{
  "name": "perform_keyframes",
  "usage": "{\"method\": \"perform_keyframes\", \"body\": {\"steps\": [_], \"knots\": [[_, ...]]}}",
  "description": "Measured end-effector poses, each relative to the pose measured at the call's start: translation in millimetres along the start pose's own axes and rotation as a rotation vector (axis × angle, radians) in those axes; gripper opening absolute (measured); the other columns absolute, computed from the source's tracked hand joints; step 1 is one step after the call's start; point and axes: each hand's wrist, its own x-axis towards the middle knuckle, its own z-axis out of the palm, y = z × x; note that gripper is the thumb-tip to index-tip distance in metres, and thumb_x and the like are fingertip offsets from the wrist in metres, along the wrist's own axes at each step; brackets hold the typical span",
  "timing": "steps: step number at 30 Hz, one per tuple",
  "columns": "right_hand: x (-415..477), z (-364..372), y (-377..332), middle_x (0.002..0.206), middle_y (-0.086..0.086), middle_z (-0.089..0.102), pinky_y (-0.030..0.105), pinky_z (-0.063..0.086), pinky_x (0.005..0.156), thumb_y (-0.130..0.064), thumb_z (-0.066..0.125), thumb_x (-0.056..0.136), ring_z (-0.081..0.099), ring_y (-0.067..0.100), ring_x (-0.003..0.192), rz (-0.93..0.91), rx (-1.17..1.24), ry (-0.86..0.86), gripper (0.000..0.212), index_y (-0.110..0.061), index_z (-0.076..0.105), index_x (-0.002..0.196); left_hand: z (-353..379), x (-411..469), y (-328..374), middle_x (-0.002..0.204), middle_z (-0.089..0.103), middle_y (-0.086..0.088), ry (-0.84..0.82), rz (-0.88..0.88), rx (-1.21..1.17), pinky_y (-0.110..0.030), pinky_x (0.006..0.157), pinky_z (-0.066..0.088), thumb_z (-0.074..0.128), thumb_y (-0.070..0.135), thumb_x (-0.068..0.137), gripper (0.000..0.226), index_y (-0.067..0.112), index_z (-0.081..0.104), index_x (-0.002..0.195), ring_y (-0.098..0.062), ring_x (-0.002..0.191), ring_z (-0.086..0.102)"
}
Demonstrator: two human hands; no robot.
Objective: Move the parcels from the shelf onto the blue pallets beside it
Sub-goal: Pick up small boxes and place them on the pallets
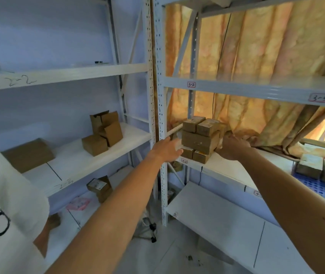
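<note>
Brown cardboard parcels, five counted in one stack at centre of frame: two side by side on top, one wider in the middle, two beneath. All standing on the white board of the right-hand shelf, close to its left post.

Left hand reaching in from lower centre, fingers stretched straight and laid against the stack's left side, tips blurred. Right hand against the stack's right side, back of the hand toward the camera; fingers hidden behind the parcels, so cannot tell whether curled or flat.

Blue pallet at the right edge of frame, just beside the shelf, carrying two pallet parcels side by side.

Orange curtain hanging behind the right-hand shelf, across the upper right. Two red-bordered labels on the beam above the stack, marked 3-2 and 3-3.

Second shelf unit filling the left of frame. Four plain cartons on its middle board: three small ones clustered, one wide flat one further left. One labelled carton on the board below, one pink packet near it.

White-shirted person at lower left, black lettering on the cloth.
</note>
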Motion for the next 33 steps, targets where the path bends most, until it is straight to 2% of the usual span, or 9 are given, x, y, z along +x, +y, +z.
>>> {"method": "perform_keyframes", "body": {"steps": [4, 7, 11, 16, 18, 21, 25, 30, 33], "knots": [[23, 5, -12, 0.15, 0.018, 0.039, 0.044, 0.041, 0.106, -0.05, 0.056, 0.092, 0.043, 0.036, 0.134, -0.038, -0.016, 0.008, 0.076, -0.009, 0.034, 0.151, 9, 21, -12, 0.163, 0.025, -0.015, -0.013, -0.018, -0.01, -0.05, 0.116, 0.03, 0.04, 0.052, 0.103, 0.068, 0.02, 0.02, 0.16, -0.037, 0.146, 0.03], [50, 13, -15, 0.152, 0.017, 0.037, 0.048, 0.04, 0.108, -0.06, 0.049, 0.091, 0.041, 0.036, 0.136, -0.041, -0.038, 0.005, 0.08, -0.01, 0.032, 0.152, 16, 43, -18, 0.163, 0.025, -0.014, -0.024, -0.019, -0.014, -0.05, 0.116, 0.03, 0.039, 0.052, 0.103, 0.067, 0.02, 0.02, 0.159, -0.037, 0.146, 0.03], [83, 15, -17, 0.145, 0.017, 0.046, 0.043, 0.044, 0.1, -0.05, 0.049, 0.097, 0.048, 0.035, 0.129, -0.045, -0.058, 0.004, 0.067, -0.005, 0.04, 0.146, 20, 82, -24, 0.163, 0.025, -0.011, -0.015, -0.028, -0.005, -0.049, 0.115, 0.032, 0.039, 0.053, 0.103, 0.067, 0.021, 0.022, 0.159, -0.036, 0.146, 0.032], [153, 20, 2, 0.151, 0.013, 0.04, 0.048, 0.043, 0.105, -0.067, 0.047, 0.081, 0.044, 0.033, 0.133, -0.06, -0.034, -0.009, 0.086, -0.017, 0.036, 0.15, 18, 141, -27, 0.156, 0.036, -0.012, 0.017, -0.038, -0.034, -0.048, 0.108, 0.04, 0.041, 0.054, 0.102, 0.064, 0.023, 0.029, 0.156, -0.035, 0.137, 0.044], [169, 15, 7, 0.152, 0.013, 0.038, 0.049, 0.04, 0.107, -0.065, 0.046, 0.085, 0.041, 0.033, 0.135, -0.064, -0.056, -0.006, 0.08, -0.017, 0.039, 0.148, 18, 164, -26, 0.158, 0.034, -0.011, 0.021, -0.044, -0.044, -0.048, 0.109, 0.039, 0.041, 0.054, 0.101, 0.063, 0.024, 0.03, 0.156, -0.034, 0.139, 0.042], [187, 7, 9, 0.149, 0.014, 0.039, 0.045, 0.04, 0.104, -0.052, 0.051, 0.095, 0.041, 0.034, 0.134, -0.046, -0.089, -0.001, 0.067, -0.012, 0.04, 0.147, 17, 192, -24, 0.161, 0.031, -0.01, 0.03, -0.044, -0.052, -0.048, 0.112, 0.036, 0.041, 0.053, 0.101, 0.064, 0.025, 0.029, 0.156, -0.033, 0.143, 0.037], [218, 6, 21, 0.137, 0.012, 0.047, 0.049, 0.045, 0.1, -0.047, 0.053, 0.095, 0.049, 0.033, 0.124, -0.021, -0.082, 0.003, 0.06, -0.011, 0.043, 0.142, 23, 225, -24, 0.161, 0.033, -0.008, 0.036, -0.039, -0.036, -0.048, 0.114, 0.035, 0.042, 0.055, 0.101, 0.065, 0.025, 0.028, 0.157, -0.031, 0.144, 0.037], [247, 11, 30, 0.143, 0.015, 0.043, 0.049, 0.043, 0.101, -0.054, 0.046, 0.098, 0.048, 0.035, 0.127, 0.016, -0.092, -0.005, 0.067, -0.008, 0.038, 0.146, 23, 258, -32, 0.16, 0.034, -0.008, 0.036, -0.032, -0.046, -0.047, 0.113, 0.036, 0.043, 0.05, 0.103, 0.063, 0.022, 0.027, 0.157, -0.031, 0.143, 0.038], [266, 13, 33, 0.145, 0.016, 0.041, 0.047, 0.042, 0.101, -0.057, 0.04, 0.099, 0.047, 0.036, 0.129, 0.053, -0.075, -0.006, 0.069, -0.007, 0.037, 0.146, 23, 282, -40, 0.158, 0.039, -0.004, 0.047, 0.006, -0.08, -0.045, 0.111, 0.039, 0.043, 0.05, 0.102, 0.06, 0.028, 0.029, 0.156, -0.028, 0.141, 0.042]]}}
